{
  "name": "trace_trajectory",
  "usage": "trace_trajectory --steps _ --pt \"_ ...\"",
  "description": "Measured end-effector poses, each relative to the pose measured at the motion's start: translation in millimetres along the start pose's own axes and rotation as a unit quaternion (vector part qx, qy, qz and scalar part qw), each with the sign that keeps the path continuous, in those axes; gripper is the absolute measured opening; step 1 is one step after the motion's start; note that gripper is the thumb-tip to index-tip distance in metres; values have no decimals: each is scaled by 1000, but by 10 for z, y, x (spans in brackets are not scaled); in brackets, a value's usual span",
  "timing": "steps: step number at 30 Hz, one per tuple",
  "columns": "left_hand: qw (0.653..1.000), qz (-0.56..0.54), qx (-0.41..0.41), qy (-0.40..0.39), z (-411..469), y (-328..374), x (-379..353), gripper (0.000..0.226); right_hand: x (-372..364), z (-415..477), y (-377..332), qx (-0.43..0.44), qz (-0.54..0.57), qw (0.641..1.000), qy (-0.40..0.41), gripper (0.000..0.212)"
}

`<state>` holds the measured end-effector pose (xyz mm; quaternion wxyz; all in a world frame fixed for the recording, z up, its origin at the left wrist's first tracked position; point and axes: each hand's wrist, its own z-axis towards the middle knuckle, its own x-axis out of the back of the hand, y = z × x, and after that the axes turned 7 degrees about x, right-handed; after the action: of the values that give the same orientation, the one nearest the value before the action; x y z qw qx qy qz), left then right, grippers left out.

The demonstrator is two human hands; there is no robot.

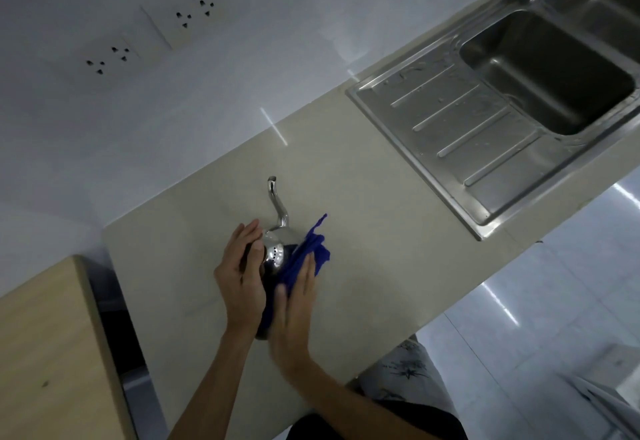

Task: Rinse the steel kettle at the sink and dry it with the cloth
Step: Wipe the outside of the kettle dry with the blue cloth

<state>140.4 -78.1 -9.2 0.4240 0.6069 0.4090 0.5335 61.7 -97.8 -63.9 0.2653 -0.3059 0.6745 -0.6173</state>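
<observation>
The steel kettle point(276, 252) stands on the beige counter point(381, 232), its long thin spout pointing away from me toward the wall. My left hand point(242, 277) grips the kettle's left side. My right hand point(298, 304) presses a blue cloth point(308, 254) flat against the kettle's right side; the hand is blurred. Most of the kettle's body is hidden between the two hands and the cloth.
A steel sink point(554, 69) with a wet ribbed drainboard point(460, 128) lies at the right of the counter. Wall sockets point(114, 57) sit on the white wall. A wooden cabinet top point(45, 353) is at the left, and tiled floor shows beyond the counter's edge at right.
</observation>
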Motion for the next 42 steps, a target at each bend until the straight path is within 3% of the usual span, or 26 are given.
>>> trace_trajectory --steps 5,8,13,20,23,28,32,35,38,42 --pt "1000 -11 8 -8 5 13 17 26 -43 49 154 21 9 999 23 56" --pt "1000 -8 2 -4 -1 2 9 27 120 470 350 -82 12 994 76 49" --pt "1000 7 -17 1 7 -29 19 28 304 1421 304 -131 -16 982 -139 49" --pt "999 35 -26 14 4 -81 13 31 247 1666 24 -170 -91 950 -245 39" --pt "997 67 -44 18 8 -96 18 34 164 1876 -90 -194 -61 937 -284 33" --pt "981 171 -72 -48 48 -7 18 45 382 1910 -170 -218 -23 938 -270 30" --pt "906 368 -183 -97 150 -6 80 50 772 1830 -98 -205 -5 952 -226 34" --pt "873 430 -205 -104 92 33 121 56 1033 1624 -89 -200 -5 958 -203 34" --pt "881 426 -182 -96 -60 26 144 53 1250 1342 -80 -196 -19 962 -188 35" --pt "916 378 -116 -65 -283 7 175 54 1394 979 58 -182 -30 961 -208 40"
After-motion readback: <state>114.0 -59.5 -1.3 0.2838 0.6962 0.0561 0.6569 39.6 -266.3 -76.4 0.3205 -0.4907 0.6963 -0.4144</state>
